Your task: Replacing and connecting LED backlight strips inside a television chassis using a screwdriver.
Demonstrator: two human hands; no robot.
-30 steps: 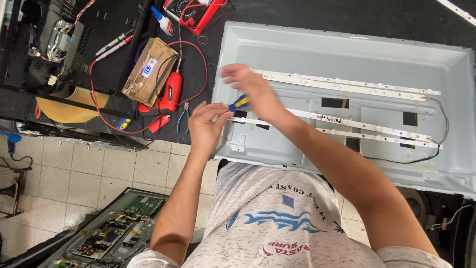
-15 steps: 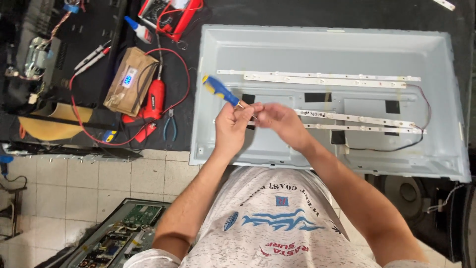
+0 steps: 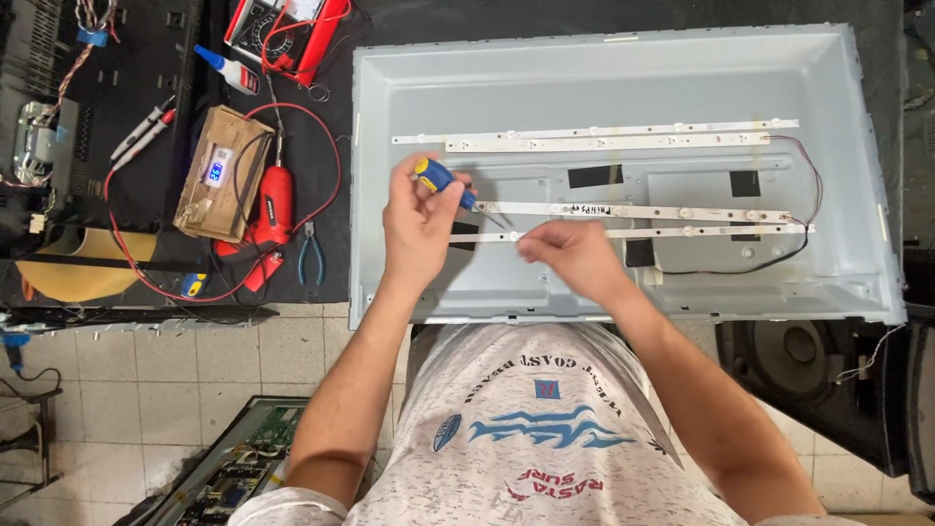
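A person leans over an opened television back panel (image 3: pixel 623 78) lying on a dark surface (image 3: pixel 321 253). The left hand (image 3: pixel 419 219) has its grip closed around a blue-and-yellow screwdriver (image 3: pixel 443 182), tip angled toward four o'clock at the lowest of four white light strips (image 3: pixel 682 232). The right hand (image 3: pixel 575 258), at four o'clock from the left, pinches its grip narrowly on that strip. At nine o'clock of the panel lie a red power tool (image 3: pixel 275 209), small pliers (image 3: pixel 311 255) and a cardboard-cased meter (image 3: pixel 219 173).
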